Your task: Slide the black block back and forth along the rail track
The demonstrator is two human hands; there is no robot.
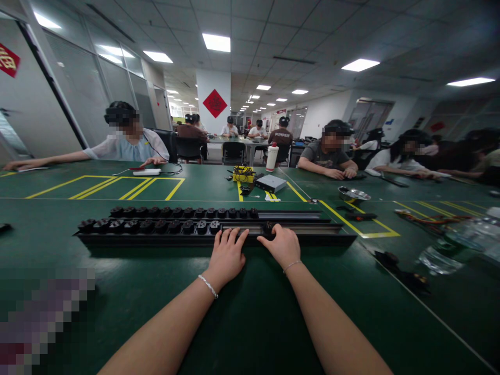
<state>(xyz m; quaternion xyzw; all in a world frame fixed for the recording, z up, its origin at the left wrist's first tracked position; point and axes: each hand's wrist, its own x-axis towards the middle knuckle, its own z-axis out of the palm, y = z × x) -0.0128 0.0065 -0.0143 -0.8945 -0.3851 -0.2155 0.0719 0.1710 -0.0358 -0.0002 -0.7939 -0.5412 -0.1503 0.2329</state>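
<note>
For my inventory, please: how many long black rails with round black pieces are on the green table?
2: a front long black rail, partly covered by the left hand and right hand, and a rear rail directly beyond it. No more are visible; none seems hidden.

Dim, lit w/ ceiling panels (216, 42), R side dark & blurry.
</note>
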